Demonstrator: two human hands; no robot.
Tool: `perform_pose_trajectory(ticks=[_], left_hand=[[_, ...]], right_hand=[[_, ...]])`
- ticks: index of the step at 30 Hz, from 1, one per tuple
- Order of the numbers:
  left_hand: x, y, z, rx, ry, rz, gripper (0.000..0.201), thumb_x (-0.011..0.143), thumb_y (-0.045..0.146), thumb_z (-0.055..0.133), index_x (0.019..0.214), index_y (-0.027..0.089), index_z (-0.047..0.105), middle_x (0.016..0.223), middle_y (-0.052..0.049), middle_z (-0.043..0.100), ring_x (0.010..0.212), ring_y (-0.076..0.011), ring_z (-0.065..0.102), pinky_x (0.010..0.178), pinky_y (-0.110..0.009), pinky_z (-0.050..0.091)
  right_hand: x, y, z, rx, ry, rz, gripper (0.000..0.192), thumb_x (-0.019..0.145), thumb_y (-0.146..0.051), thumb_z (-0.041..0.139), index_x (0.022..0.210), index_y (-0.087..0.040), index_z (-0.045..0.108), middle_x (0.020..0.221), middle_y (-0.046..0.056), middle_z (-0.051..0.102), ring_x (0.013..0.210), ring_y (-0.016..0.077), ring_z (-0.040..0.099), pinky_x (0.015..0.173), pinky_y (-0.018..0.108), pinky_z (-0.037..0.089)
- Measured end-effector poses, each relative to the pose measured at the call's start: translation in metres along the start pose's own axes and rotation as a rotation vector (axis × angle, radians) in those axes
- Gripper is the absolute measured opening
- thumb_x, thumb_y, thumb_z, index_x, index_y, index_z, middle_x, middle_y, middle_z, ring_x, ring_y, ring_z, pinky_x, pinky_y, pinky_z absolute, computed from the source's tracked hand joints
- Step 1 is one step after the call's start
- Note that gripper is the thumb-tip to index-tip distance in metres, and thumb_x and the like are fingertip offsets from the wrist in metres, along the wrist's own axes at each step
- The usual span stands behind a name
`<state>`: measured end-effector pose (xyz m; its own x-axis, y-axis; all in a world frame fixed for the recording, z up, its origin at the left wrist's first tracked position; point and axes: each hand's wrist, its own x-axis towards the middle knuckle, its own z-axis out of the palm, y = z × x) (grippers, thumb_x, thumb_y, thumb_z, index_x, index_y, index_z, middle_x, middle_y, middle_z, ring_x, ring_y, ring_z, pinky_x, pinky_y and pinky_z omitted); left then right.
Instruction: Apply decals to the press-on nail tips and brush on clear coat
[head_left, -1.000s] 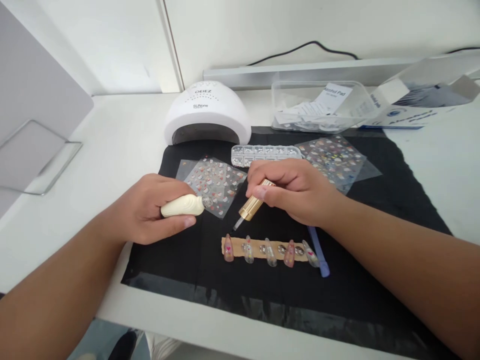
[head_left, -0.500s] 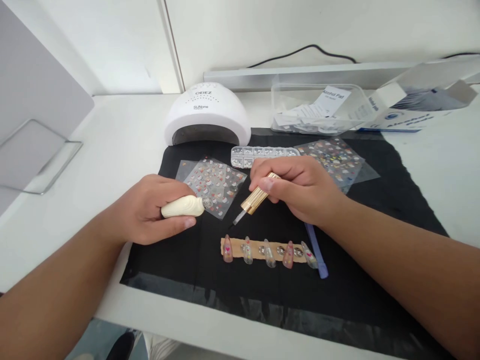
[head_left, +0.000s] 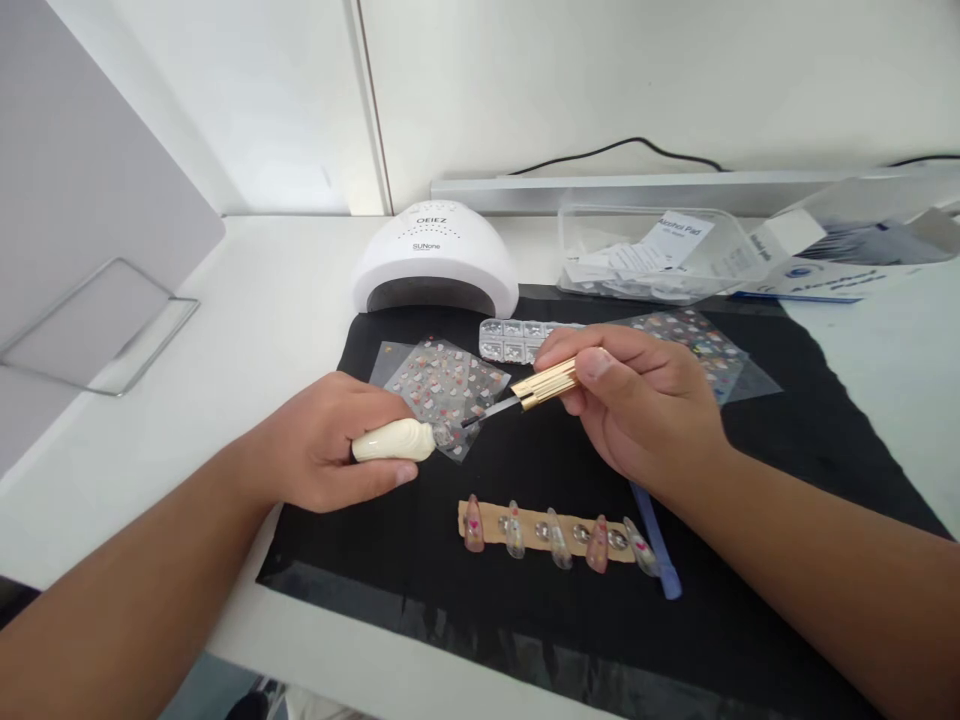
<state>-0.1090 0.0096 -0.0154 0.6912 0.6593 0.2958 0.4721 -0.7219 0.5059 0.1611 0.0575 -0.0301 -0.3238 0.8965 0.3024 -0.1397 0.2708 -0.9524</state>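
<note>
- Fingers of the left hand (head_left: 322, 455) wrapped tight around a cream polish bottle (head_left: 394, 441), lying on its side over the black mat (head_left: 525, 600), neck pointing right.
- Right hand (head_left: 637, 410) pinches the gold brush cap (head_left: 551, 382); its brush tip sits at the bottle's neck.
- Nail tips on a tan strip (head_left: 555, 528) lie nearer, with a blue tool (head_left: 658, 555) at its right.
- Sticker sheet (head_left: 442, 385) just beyond the bottle; white nail lamp (head_left: 436, 258) far.
</note>
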Motion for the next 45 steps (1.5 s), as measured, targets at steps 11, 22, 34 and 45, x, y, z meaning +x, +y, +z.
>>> perform_pose_trajectory(ticks=[11,22,34,45], left_hand=[[0.005,0.003,0.005,0.008,-0.019,-0.077,0.025,0.093,0.031,0.058,0.075,0.014,0.061,0.058,0.004,0.048,0.051,-0.0104,0.043,0.049,-0.026,0.032],[0.007,0.01,0.007,-0.103,0.074,-0.179,0.018,0.091,0.027,0.064,0.077,0.016,0.061,0.059,0.006,0.052,0.051,-0.0067,0.045,0.049,-0.019,0.033],[0.006,0.012,0.009,-0.034,0.103,-0.137,0.017,0.092,0.028,0.063,0.079,0.016,0.063,0.062,0.004,0.057,0.053,-0.0079,0.049,0.051,-0.02,0.036],[0.006,0.014,0.009,-0.017,0.068,-0.125,0.019,0.092,0.028,0.061,0.077,0.016,0.06,0.061,0.004,0.056,0.052,-0.008,0.048,0.05,-0.02,0.036]], right_hand=[[0.0,-0.005,0.006,-0.144,-0.111,0.022,0.035,0.084,-0.056,0.072,0.078,-0.022,0.077,0.06,0.0,0.06,0.052,0.0128,0.047,0.051,0.03,0.034],[0.004,-0.013,0.01,-0.131,-0.233,0.146,0.012,0.079,-0.033,0.077,0.085,-0.022,0.078,0.062,-0.002,0.068,0.056,0.0138,0.06,0.058,0.03,0.045],[0.002,-0.019,0.019,0.14,-0.175,0.292,0.016,0.068,-0.019,0.084,0.077,-0.02,0.07,0.062,-0.005,0.062,0.053,0.008,0.051,0.052,0.024,0.042],[-0.003,-0.017,0.018,0.185,-0.175,0.256,0.016,0.071,-0.021,0.084,0.084,-0.02,0.075,0.059,-0.004,0.064,0.056,0.0101,0.057,0.057,0.025,0.05]])
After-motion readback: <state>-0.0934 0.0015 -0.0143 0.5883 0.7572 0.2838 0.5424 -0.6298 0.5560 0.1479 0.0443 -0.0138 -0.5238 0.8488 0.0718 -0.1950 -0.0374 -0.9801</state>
